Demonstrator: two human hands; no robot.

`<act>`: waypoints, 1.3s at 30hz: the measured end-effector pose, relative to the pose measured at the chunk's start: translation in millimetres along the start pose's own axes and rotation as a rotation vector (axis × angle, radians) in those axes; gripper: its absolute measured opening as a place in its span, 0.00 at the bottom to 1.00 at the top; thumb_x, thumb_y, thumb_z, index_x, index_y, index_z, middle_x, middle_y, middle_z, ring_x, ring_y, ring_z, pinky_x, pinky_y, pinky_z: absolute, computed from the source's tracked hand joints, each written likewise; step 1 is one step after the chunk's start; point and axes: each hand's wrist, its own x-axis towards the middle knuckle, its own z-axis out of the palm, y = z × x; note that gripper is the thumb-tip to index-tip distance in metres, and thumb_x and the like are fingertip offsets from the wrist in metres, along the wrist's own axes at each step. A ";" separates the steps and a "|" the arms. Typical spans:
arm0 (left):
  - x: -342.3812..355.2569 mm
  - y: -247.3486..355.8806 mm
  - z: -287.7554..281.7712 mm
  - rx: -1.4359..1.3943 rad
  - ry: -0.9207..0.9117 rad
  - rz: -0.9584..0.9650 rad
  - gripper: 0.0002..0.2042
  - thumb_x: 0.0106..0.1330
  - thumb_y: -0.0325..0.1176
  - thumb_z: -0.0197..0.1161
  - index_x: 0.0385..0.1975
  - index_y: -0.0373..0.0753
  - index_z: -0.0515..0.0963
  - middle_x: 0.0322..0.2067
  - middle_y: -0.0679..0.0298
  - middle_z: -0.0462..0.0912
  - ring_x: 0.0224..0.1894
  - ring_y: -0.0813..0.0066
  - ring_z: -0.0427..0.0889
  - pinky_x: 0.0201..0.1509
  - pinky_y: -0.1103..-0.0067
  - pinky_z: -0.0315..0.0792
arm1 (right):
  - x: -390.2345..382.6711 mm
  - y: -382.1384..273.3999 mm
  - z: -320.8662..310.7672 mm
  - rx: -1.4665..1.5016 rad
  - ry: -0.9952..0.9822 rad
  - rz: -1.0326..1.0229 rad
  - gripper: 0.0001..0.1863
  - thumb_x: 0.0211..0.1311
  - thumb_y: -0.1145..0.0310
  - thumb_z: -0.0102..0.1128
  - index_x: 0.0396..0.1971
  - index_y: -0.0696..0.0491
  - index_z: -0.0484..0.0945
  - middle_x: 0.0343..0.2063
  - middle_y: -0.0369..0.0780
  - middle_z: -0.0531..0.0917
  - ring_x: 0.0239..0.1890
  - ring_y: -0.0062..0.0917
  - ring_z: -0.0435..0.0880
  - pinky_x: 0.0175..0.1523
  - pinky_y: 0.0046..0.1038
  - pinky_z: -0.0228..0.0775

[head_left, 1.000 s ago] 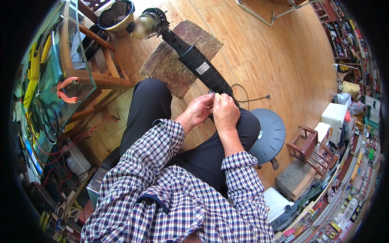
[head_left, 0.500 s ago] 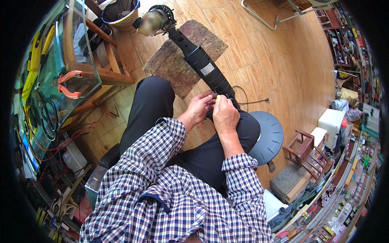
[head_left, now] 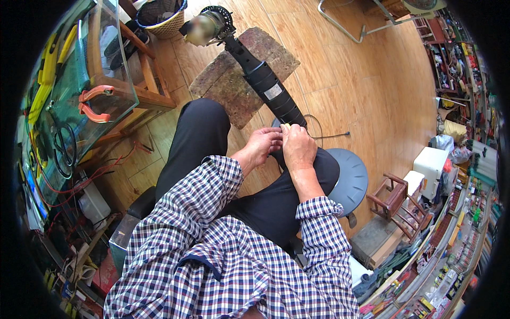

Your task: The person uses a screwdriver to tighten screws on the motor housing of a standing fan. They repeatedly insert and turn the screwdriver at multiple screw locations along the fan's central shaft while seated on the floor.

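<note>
Both hands meet in front of my knees, at the near end of a long black cylindrical power tool (head_left: 265, 82). My right hand (head_left: 299, 148) is closed in a pinch, with a small yellow piece (head_left: 287, 125) showing at its fingertips. What kind of piece it is, I cannot make out. My left hand (head_left: 261, 145) has its fingers curled together, their tips just beside the right fingertips; anything between them is hidden. The tool has a pale label and a round metal head with a black ring at its far end. It lies across a worn slab (head_left: 212, 85).
A grey round stool (head_left: 348, 175) stands by my right knee, near a small brown wooden chair (head_left: 390, 196). At left, a glass-topped bench (head_left: 125, 90) carries an orange clamp (head_left: 95, 103) and black scissors (head_left: 65, 151). A basket (head_left: 167, 26) sits behind. Goods-filled shelves curve along the right.
Both hands stay close together at the tool's near end. The right fingers have shifted slightly, and less of the yellow piece shows. The view has moved a little.
</note>
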 end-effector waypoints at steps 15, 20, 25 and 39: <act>-63.1 -3.3 -29.1 0.486 0.057 -0.047 0.08 0.75 0.26 0.61 0.50 0.33 0.82 0.37 0.62 0.88 0.29 0.82 0.79 0.34 0.84 0.76 | 7.3 -10.0 -25.5 -0.070 -0.065 -0.018 0.16 0.77 0.58 0.59 0.45 0.57 0.72 0.42 0.54 0.84 0.44 0.48 0.89 0.44 0.46 0.83; -44.9 -20.5 -45.7 0.720 0.109 0.042 0.10 0.74 0.27 0.61 0.49 0.32 0.84 0.37 0.61 0.88 0.34 0.77 0.82 0.39 0.78 0.79 | 11.3 8.2 -5.9 -0.050 -0.122 -0.016 0.20 0.76 0.55 0.60 0.47 0.59 0.71 0.45 0.56 0.84 0.45 0.51 0.88 0.45 0.50 0.82; -41.3 -25.8 -49.6 0.866 0.076 0.082 0.12 0.73 0.28 0.62 0.51 0.30 0.83 0.37 0.59 0.89 0.38 0.73 0.85 0.43 0.75 0.80 | 9.4 2.4 -17.8 -0.004 -0.096 0.034 0.19 0.76 0.57 0.59 0.50 0.59 0.72 0.45 0.57 0.84 0.45 0.53 0.87 0.47 0.51 0.80; -25.3 -39.2 -56.6 1.031 0.083 0.178 0.14 0.71 0.28 0.64 0.51 0.28 0.84 0.40 0.54 0.90 0.40 0.69 0.88 0.45 0.72 0.81 | 11.2 12.3 -7.7 0.131 0.075 -0.103 0.17 0.76 0.59 0.60 0.45 0.61 0.74 0.39 0.59 0.85 0.44 0.55 0.86 0.46 0.50 0.79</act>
